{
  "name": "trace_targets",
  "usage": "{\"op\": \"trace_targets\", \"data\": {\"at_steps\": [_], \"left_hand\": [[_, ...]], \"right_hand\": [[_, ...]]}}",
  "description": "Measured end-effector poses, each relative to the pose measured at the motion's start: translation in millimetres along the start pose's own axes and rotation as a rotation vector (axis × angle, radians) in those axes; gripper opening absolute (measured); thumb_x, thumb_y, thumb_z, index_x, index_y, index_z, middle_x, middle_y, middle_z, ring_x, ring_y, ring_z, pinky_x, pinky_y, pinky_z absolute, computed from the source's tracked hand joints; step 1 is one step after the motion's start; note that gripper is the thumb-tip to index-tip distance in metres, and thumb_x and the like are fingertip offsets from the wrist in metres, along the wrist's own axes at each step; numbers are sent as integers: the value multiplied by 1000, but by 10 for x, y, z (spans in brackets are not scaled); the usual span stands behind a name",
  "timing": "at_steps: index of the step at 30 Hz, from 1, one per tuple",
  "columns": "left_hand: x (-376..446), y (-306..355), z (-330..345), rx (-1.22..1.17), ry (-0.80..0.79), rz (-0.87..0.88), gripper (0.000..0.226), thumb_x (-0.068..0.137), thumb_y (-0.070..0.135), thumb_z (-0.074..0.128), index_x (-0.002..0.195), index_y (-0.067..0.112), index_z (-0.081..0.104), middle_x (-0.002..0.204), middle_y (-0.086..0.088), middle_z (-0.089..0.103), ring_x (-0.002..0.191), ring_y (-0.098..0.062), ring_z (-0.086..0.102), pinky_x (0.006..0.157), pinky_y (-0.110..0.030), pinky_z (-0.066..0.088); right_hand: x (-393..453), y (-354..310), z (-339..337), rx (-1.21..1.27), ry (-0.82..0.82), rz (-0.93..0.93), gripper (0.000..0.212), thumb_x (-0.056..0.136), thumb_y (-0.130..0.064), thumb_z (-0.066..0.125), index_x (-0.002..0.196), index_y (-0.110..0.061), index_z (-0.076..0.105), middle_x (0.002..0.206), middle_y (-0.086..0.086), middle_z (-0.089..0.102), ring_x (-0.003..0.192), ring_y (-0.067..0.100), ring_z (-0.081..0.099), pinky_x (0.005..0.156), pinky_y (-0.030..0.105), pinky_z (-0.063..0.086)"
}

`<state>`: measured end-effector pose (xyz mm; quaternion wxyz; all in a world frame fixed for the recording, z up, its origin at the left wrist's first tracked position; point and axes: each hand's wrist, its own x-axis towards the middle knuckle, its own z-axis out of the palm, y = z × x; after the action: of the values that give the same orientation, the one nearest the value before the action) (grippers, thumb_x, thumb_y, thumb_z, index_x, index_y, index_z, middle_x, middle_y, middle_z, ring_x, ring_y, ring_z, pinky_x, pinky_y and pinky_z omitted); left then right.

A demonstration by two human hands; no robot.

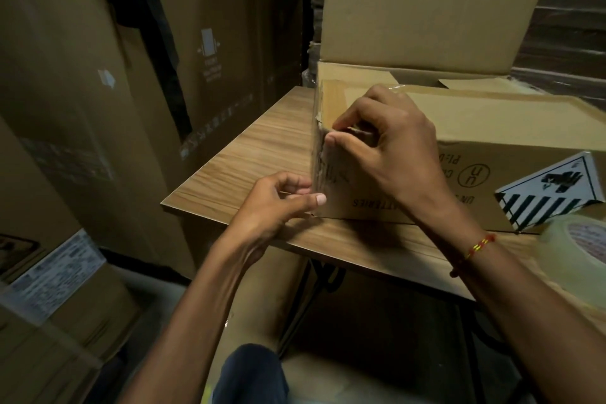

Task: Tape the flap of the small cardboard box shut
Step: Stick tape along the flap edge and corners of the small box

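Observation:
A small brown cardboard box (492,128) with printed text and a black-and-white diamond label lies on the wooden table (262,154). Clear tape (319,154) runs over its top left corner and down the left end. My right hand (387,144) rests on that top corner, thumb and forefinger pressing the tape at the edge. My left hand (278,203) is at the box's lower left corner, thumb and fingers pinching the tape's lower end against the box. A roll of clear tape (580,243) lies on the table at the far right.
A larger carton (426,20) with a raised flap stands behind the small box. Tall cartons (98,75) fill the left side, and a labelled carton (55,275) sits low at left. The table's near edge and left corner are close to my left hand.

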<state>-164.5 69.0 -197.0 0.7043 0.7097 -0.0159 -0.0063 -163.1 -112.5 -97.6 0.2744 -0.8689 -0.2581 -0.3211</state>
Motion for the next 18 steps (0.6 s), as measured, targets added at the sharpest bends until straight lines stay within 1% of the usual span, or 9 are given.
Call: {"op": "trace_targets", "data": {"at_steps": [2,4,5,7,8,10,12,16,18], "left_hand": [[3,-6,24,22,16,7,39,71,22,85,105,12,69,109,-14,69,87,-15,73,79,-30,61],[14,1,58,19,31,37,37,71,33,84,99,14,70,101,-9,70,83,-12,73,79,-28,61],[18,10,82,31,50,56,40,70,43,83,95,15,70,94,-5,70,79,-11,72,79,-30,61],[35,25,128,81,100,72,53,62,59,79,90,16,69,85,-3,68,74,-15,72,82,-43,61],[42,25,149,97,120,77,57,59,63,77,89,15,69,86,-6,68,73,-19,72,83,-49,60],[46,14,176,118,148,106,57,57,62,77,88,15,67,89,-11,68,70,-22,72,77,-56,60],[41,3,179,158,166,135,54,59,59,78,91,16,67,91,-13,67,65,-22,71,71,-56,61],[30,2,180,242,198,171,41,69,46,82,93,18,64,86,-8,67,61,-19,72,57,-40,62],[16,16,194,283,211,194,40,72,42,81,98,19,63,81,-1,68,59,-16,72,59,-41,62]], "right_hand": [[7,9,-7,-1,-2,-7,20,86,-37,74,95,-19,72,100,-6,58,100,19,54,80,39,49],[12,14,-11,-12,-6,-20,19,86,-37,73,95,-20,71,98,-9,55,99,18,53,78,34,45],[12,15,-7,-24,-4,-29,19,86,-37,73,95,-20,71,98,-9,54,99,17,53,77,31,41],[4,16,7,-52,8,-49,20,87,-36,73,95,-19,70,100,-5,57,98,17,51,77,29,36],[-4,18,14,-66,15,-61,20,88,-36,72,95,-18,69,101,-2,59,98,18,51,77,29,35],[-25,26,27,-96,20,-85,21,89,-35,71,97,-17,68,105,2,61,98,20,50,77,29,33],[-45,37,38,-131,14,-107,22,90,-36,69,101,-17,66,108,4,60,99,21,50,78,30,34],[-52,48,35,-169,-5,-124,25,89,-37,70,105,-18,64,110,3,59,99,21,49,79,29,31],[-38,50,16,-186,-25,-126,28,89,-38,70,107,-19,63,111,3,58,99,19,47,79,28,30]]}}
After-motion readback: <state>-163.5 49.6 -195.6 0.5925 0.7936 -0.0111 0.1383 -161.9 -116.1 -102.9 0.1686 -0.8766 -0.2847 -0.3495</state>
